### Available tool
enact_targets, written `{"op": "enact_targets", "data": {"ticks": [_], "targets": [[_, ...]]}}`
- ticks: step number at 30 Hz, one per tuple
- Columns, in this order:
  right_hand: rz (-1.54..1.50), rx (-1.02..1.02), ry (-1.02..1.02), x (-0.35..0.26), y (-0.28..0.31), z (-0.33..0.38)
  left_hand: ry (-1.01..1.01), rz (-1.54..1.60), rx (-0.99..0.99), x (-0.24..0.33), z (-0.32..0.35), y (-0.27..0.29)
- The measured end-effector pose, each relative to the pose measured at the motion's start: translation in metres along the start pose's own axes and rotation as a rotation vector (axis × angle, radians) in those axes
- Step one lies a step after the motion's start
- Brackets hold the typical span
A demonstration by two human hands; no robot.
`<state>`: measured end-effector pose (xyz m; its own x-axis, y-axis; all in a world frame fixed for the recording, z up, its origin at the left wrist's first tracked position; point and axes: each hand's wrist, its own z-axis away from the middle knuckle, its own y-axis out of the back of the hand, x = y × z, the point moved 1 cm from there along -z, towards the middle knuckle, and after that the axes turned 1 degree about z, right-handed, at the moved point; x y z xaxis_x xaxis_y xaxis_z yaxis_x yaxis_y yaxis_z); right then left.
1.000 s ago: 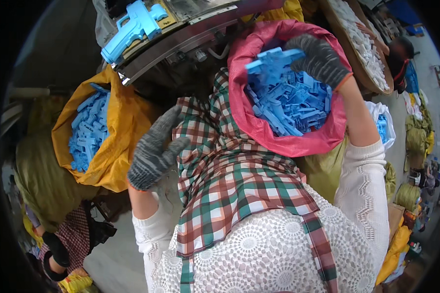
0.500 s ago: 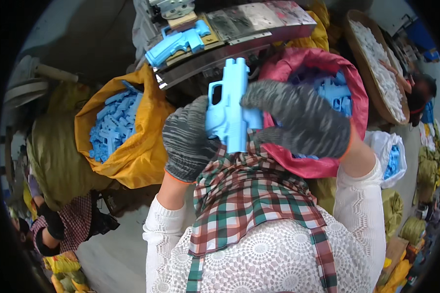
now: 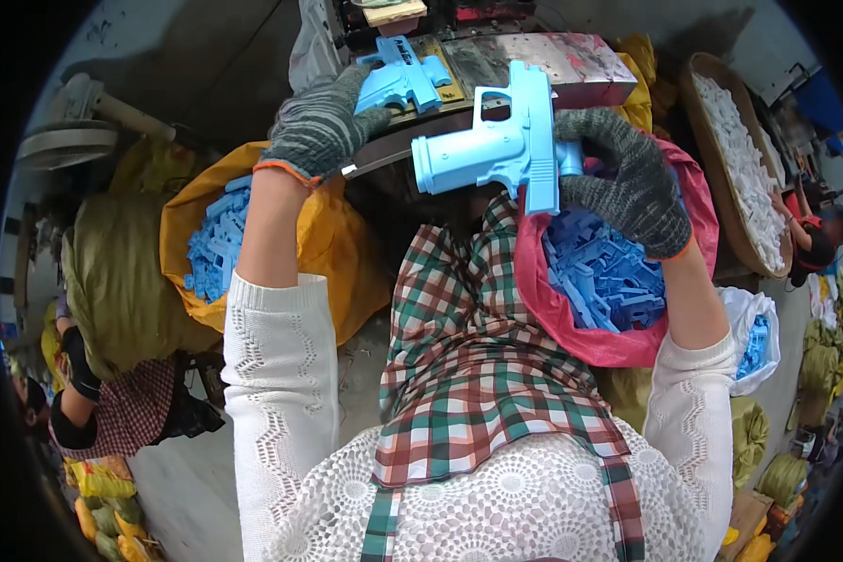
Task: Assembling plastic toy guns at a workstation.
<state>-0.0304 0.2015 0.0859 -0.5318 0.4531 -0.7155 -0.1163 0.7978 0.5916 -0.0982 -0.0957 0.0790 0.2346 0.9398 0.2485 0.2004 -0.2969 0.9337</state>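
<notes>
In my right hand [image 3: 628, 183], in a grey knitted glove, a light-blue plastic toy pistol [image 3: 529, 140] is held up over the gap between two sacks, its grip pointing left. Thumb and fingers close on its right side. My left hand [image 3: 314, 126], gloved the same way, reaches to the machine at the back and closes around the grip end of a second blue toy pistol [image 3: 405, 80]. That one lies on the machine's fixture plate [image 3: 445, 86] and bears a dark printed mark. Some of my left fingertips are hidden behind it.
A yellow sack [image 3: 183, 211] at left and a pink sack [image 3: 534, 290] at right hold many blue toy pieces. The machine's stained metal bed [image 3: 571, 56] runs along the back. A long basket [image 3: 698, 122] of white pieces stands far right, beside another person [image 3: 810, 225].
My left hand has left the held toy pistol and moved up to the one on the machine. My right hand has turned its pistol slightly and shifted it right. A dark mark now shows on the machine's pistol.
</notes>
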Motion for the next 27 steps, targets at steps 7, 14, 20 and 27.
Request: {"op": "enact_targets", "data": {"ticks": [7,14,20,27], "targets": [[-0.08,-0.04,0.159,0.02,-0.014,-0.05,-0.13,-0.242,0.383,-0.023,0.071,-0.024],[0.325,-0.123,0.418,0.061,-0.064,-0.134,0.466,-0.665,0.246,-0.116,0.155,0.012],[0.424,-0.162,0.439,0.045,-0.044,-0.124,0.278,-0.476,0.161,-0.125,0.17,-0.006],[0.176,-0.816,0.211,0.128,0.02,0.001,0.263,0.137,-0.371,-0.072,0.162,-0.029]]}}
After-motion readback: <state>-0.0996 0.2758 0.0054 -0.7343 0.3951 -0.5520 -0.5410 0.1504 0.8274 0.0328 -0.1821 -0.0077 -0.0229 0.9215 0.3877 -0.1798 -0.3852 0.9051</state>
